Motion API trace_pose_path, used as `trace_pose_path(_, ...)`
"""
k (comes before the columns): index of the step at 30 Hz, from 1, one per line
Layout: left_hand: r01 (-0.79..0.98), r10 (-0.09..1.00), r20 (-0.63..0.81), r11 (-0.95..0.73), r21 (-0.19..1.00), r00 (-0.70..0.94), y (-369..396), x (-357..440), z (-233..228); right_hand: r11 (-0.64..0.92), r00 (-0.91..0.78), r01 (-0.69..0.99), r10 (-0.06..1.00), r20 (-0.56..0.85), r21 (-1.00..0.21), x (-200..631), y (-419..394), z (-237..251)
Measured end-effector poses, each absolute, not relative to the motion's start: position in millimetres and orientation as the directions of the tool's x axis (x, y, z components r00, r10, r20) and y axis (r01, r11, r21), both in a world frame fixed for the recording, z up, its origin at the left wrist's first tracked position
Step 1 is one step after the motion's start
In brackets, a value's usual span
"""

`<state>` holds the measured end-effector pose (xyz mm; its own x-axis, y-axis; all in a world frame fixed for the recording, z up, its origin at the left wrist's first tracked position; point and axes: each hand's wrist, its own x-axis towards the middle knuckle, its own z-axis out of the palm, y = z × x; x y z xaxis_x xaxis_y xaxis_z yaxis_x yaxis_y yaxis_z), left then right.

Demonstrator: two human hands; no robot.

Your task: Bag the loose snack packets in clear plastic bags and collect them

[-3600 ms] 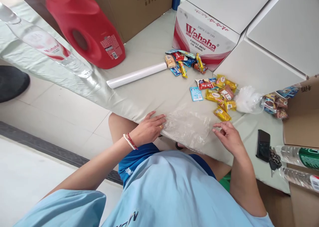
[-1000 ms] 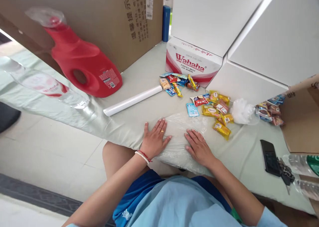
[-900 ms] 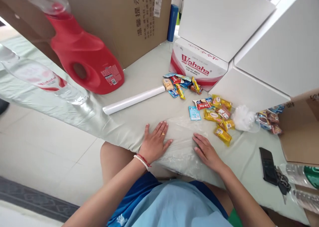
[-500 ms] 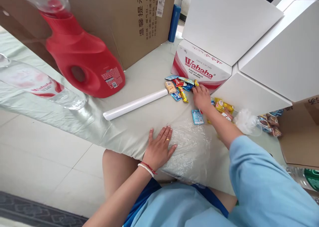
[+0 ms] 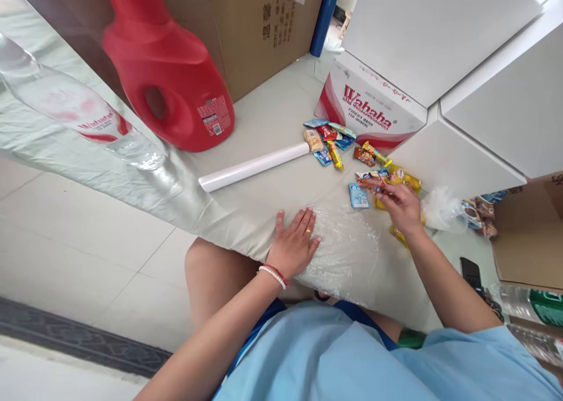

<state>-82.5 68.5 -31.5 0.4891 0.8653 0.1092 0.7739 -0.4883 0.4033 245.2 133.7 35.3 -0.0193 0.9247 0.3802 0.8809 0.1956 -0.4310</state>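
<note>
Snack packet (image 5: 370, 183) is pinched in the right hand (image 5: 403, 207), ahead and right of the left hand (image 5: 292, 245), spread flat, likely to steady the clear plastic (image 5: 345, 254) on the tabletop (image 5: 264, 116).

A pale green cloth (image 5: 237, 213) covers the table (image 5: 272, 102). A white roll (image 5: 254, 167) lies on it. Left of the roll stand a red jug (image 5: 178, 78) and a clear bottle (image 5: 83, 105). A pile of snacks (image 5: 335, 155) is by its right end. Nearer than the roll, to its right, thin clear plastic (image 5: 347, 248) lies spread out. Farther right of the roll are a Wahaha box (image 5: 369, 108), more snacks (image 5: 359, 196), a puffy bag (image 5: 442, 209) and a phone (image 5: 470, 270).
</note>
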Motion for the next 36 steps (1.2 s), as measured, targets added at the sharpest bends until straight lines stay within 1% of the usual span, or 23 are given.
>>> trace_pose_path(2,0.783,0.868,0.101,-0.484,0.391,0.486,68,-82,-31,0.389,-0.243,0.835,0.895,0.373,-0.389,225,95,27)
trace_pose_path(3,0.787,0.869,0.1,-0.482,0.385,0.484,68,-82,-30,0.468,-0.349,0.803,0.872,0.344,-0.37,217,80,22)
trace_pose_path(5,0.792,0.871,0.101,-0.48,0.377,0.48,67,-81,-30,0.566,-0.499,0.742,0.824,0.268,-0.36,208,61,14)
trace_pose_path(6,0.793,0.871,0.104,-0.481,0.373,0.48,67,-81,-30,0.583,-0.533,0.724,0.812,0.238,-0.369,208,56,11)
trace_pose_path(8,0.792,0.869,0.112,-0.486,0.369,0.481,67,-81,-30,0.554,-0.508,0.732,0.832,0.223,-0.397,211,50,10)
trace_pose_path(10,0.792,0.868,0.119,-0.489,0.366,0.481,66,-81,-31,0.482,-0.419,0.764,0.876,0.237,-0.43,210,46,14)
trace_pose_path(12,0.795,0.87,0.123,-0.486,0.363,0.477,66,-80,-32,0.425,-0.375,0.789,0.905,0.2,-0.443,199,42,17)
trace_pose_path(15,0.807,0.878,0.119,-0.475,0.351,0.464,66,-79,-34,0.371,-0.377,0.845,0.924,0.064,-0.385,175,38,14)
trace_pose_path(17,0.816,0.882,0.109,-0.466,0.342,0.458,66,-78,-35,0.339,-0.357,0.871,0.934,0.015,-0.356,166,38,10)
trace_pose_path(19,0.821,0.884,0.097,-0.462,0.335,0.457,66,-78,-35,0.304,-0.309,0.882,0.95,0.045,-0.361,166,39,7)
trace_pose_path(22,0.824,0.885,0.088,-0.459,0.331,0.458,66,-78,-34,0.241,-0.193,0.884,0.969,0.157,-0.401,171,41,11)
trace_pose_path(24,0.823,0.884,0.088,-0.461,0.332,0.459,66,-78,-33,0.247,-0.179,0.867,0.965,0.194,-0.433,169,41,14)
trace_pose_path(26,0.82,0.883,0.089,-0.463,0.335,0.462,66,-78,-31,0.296,-0.249,0.846,0.955,0.164,-0.443,160,39,14)
trace_pose_path(28,0.82,0.883,0.089,-0.462,0.338,0.461,66,-79,-30,0.332,-0.324,0.836,0.941,0.095,-0.436,150,39,10)
trace_pose_path(30,0.822,0.886,0.086,-0.456,0.34,0.456,67,-78,-29,0.343,-0.364,0.821,0.93,0.045,-0.457,148,45,7)
trace_pose_path(31,0.825,0.888,0.084,-0.452,0.339,0.452,67,-78,-29,0.34,-0.363,0.809,0.931,0.048,-0.481,151,53,6)
trace_pose_path(33,0.83,0.892,0.079,-0.445,0.336,0.446,68,-77,-29,0.311,-0.308,0.803,0.947,0.092,-0.508,164,82,10)
trace_pose_path(34,0.833,0.892,0.077,-0.443,0.332,0.444,68,-77,-30,0.281,-0.254,0.822,0.959,0.122,-0.496,173,103,13)
trace_pose_path(36,0.837,0.893,0.073,-0.443,0.322,0.444,68,-77,-31,0.185,-0.13,0.901,0.978,0.163,-0.392,193,153,18)
